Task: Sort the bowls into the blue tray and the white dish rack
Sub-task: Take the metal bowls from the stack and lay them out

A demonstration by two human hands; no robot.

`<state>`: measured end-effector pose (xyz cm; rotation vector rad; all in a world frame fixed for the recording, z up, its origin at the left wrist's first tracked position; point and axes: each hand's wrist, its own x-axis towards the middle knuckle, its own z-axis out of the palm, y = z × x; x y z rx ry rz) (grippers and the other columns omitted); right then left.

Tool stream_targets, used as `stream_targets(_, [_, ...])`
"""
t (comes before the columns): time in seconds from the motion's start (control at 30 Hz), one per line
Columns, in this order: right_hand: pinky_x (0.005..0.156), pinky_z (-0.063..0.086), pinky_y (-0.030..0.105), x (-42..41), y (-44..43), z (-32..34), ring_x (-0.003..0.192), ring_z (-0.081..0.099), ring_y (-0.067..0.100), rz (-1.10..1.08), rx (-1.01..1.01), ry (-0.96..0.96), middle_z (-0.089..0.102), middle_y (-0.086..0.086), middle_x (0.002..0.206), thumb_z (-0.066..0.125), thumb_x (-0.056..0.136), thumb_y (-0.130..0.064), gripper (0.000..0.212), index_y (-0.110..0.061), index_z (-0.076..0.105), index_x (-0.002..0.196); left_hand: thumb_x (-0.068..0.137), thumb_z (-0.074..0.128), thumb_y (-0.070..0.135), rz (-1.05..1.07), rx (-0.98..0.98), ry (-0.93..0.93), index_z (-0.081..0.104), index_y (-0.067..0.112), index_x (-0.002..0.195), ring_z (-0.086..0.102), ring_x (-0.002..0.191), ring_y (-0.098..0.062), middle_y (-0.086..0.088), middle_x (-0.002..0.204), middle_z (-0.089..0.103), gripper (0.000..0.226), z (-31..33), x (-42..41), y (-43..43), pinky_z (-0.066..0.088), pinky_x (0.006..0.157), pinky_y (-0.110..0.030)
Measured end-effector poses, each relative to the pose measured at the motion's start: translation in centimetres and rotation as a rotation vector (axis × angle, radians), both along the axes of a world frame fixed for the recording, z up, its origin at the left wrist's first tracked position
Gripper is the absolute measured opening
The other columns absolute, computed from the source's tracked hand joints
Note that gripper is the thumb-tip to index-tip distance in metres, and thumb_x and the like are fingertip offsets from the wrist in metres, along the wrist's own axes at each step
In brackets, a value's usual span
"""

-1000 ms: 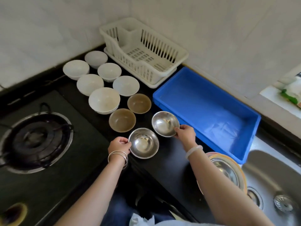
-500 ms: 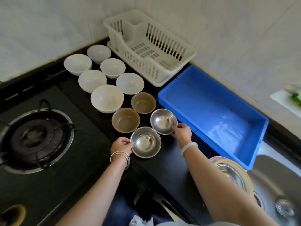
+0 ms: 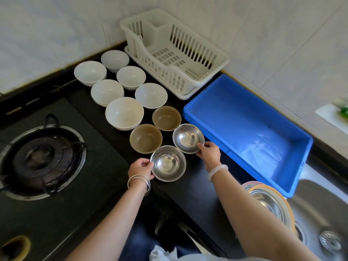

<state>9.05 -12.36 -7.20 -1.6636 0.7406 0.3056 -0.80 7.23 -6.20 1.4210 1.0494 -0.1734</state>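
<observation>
Left hand [image 3: 140, 167] pinches the near bowl [image 3: 168, 163], right hand [image 3: 209, 153] grips the far bowl [image 3: 188, 138] at one o'clock — tray [image 3: 216, 143] at three, rack [image 3: 188, 51] at twelve, floors bare.

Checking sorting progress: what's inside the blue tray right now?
No bowls. The blue tray shows only its bare floor, with some light reflections. A narrow strip of floor along its near wall is hidden by that wall.

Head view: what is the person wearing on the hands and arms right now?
No sleeves or gloves show; both arms are uncovered. The left hand has a stack of thin silver bangles at the wrist. The right hand has one thick, pale whitish bangle at the wrist.
</observation>
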Motion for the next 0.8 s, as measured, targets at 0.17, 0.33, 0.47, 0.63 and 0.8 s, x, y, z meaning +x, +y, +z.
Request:
stream_targets(0.17, [0.064, 0.056, 0.024, -0.3, -0.2, 0.1, 0.082, 0.067, 0.016, 0.013, 0.001, 0.016, 0.065, 0.007, 0.098, 0.06, 0.092, -0.019, 0.022, -0.01, 0.058, 0.111, 0.084, 0.061, 0.007, 0.011, 0.017, -0.01, 0.061, 0.006, 0.09, 0.059, 0.084, -0.024, -0.01, 0.093, 0.06, 0.006, 0.1, 0.0, -0.1, 0.053, 0.066, -0.033])
stream_targets(0.33, [0.067, 0.055, 0.025, -0.9, -0.6, 0.5, 0.083, 0.067, 0.015, 0.046, -0.006, 0.006, 0.067, 0.009, 0.104, 0.056, 0.094, -0.022, 0.026, -0.01, 0.06, 0.117, 0.085, 0.06, 0.007, 0.006, 0.061, -0.028, 0.064, 0.007, 0.09, 0.061, 0.083, -0.023, -0.014, 0.099, 0.065, 0.006, 0.2, -0.3, -0.1, 0.055, 0.073, -0.034])
stream_targets(0.47, [0.074, 0.055, 0.027, -1.7, -1.2, 1.3, 0.085, 0.065, 0.015, 0.101, -0.054, -0.008, 0.067, 0.005, 0.1, 0.053, 0.095, -0.023, 0.027, -0.012, 0.061, 0.118, 0.086, 0.059, 0.012, -0.144, 0.233, -0.029, 0.062, 0.009, 0.111, 0.063, 0.096, -0.023, -0.008, 0.112, 0.066, 0.026, 1.2, -0.7, 0.1, 0.052, 0.091, -0.038])
stream_targets(0.63, [0.075, 0.053, 0.027, -3.7, -2.7, 2.8, 0.085, 0.064, 0.012, 0.21, -0.215, -0.1, 0.064, -0.004, 0.095, 0.051, 0.095, -0.028, 0.028, -0.015, 0.062, 0.118, 0.087, 0.056, 0.013, -0.292, 0.439, -0.108, 0.062, 0.012, 0.113, 0.061, 0.106, -0.021, -0.005, 0.117, 0.065, 0.027, 3.7, -0.8, -1.0, 0.044, 0.086, -0.029])
stream_targets(0.8, [0.075, 0.042, 0.028, -6.7, -6.2, 5.0, 0.087, 0.062, 0.015, 0.257, -0.468, -0.169, 0.067, -0.005, 0.095, 0.053, 0.092, -0.028, 0.022, -0.019, 0.066, 0.107, 0.087, 0.057, 0.011, -0.473, 0.445, -0.227, 0.065, 0.012, 0.104, 0.062, 0.097, -0.019, -0.006, 0.107, 0.068, 0.02, 5.3, -0.5, -4.9, 0.045, 0.085, -0.025])
